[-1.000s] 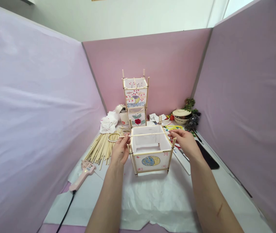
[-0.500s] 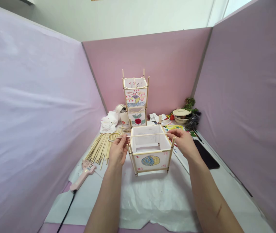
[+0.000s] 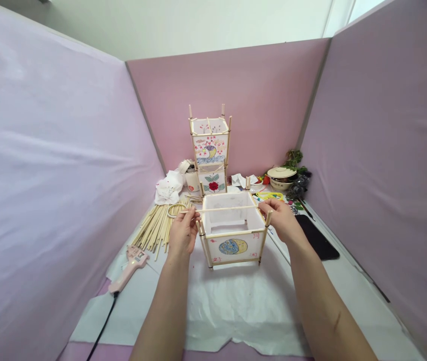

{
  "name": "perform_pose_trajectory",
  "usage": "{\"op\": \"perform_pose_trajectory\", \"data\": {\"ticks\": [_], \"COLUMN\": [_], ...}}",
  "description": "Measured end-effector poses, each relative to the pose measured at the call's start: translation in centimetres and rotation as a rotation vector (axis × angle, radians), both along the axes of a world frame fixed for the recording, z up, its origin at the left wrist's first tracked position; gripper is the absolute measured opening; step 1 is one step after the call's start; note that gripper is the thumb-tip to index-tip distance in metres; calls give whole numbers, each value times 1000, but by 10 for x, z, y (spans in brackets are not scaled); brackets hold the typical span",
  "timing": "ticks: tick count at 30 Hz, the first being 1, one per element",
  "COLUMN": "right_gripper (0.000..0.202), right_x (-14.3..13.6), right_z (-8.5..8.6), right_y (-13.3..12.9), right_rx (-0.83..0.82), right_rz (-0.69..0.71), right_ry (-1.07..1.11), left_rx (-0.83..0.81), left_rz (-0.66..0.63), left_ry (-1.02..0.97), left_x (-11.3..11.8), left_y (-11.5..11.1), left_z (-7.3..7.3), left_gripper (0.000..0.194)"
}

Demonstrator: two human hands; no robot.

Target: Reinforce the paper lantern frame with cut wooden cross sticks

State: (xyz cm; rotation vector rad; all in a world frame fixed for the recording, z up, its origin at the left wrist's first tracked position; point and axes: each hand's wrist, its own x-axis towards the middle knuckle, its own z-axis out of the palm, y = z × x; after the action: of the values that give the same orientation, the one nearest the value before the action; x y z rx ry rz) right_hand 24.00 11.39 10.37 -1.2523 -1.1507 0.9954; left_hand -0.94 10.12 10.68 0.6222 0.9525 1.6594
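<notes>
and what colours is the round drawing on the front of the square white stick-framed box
The round drawing is mostly blue left, yellow right, in the head view.

One head-worn camera looks forward and down over the nearby white-covered table [image 3: 243,311].

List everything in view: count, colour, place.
box frame: one, white, centre
stick: one, pale, centre
tiered frame: one, white, back
loose sticks: many, tan, left
ring: one, pale, left
glue gun: one, pink, left
crumpled heap: one, white, back left
can: one, whitish, back left
lidded bowl: one, cream, back right
leaves: several, green, back right
flat slab: one, black, right
table sheet: one, white, underneath
panels: three, pinkish, around
left hand: one, bare, on stick
right hand: one, bare, on stick
</notes>
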Motion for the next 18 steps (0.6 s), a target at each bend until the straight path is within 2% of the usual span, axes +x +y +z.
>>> {"op": "perform_pose_trajectory", "data": {"ticks": [9, 18], "right_gripper": [34, 29], "right_x": [-1, 11], "right_z": [4, 0], "right_y": [-2, -2], "right_rx": [-120, -25], "right_rz": [118, 82], "right_ry": [158, 107], "left_rx": [-27, -23], "left_rz": [-61, -125], "left_ry": [-21, -12], "left_x": [0, 0], "left_y": [-1, -1], "left_z": [2, -3], "left_gripper": [31, 30]}}
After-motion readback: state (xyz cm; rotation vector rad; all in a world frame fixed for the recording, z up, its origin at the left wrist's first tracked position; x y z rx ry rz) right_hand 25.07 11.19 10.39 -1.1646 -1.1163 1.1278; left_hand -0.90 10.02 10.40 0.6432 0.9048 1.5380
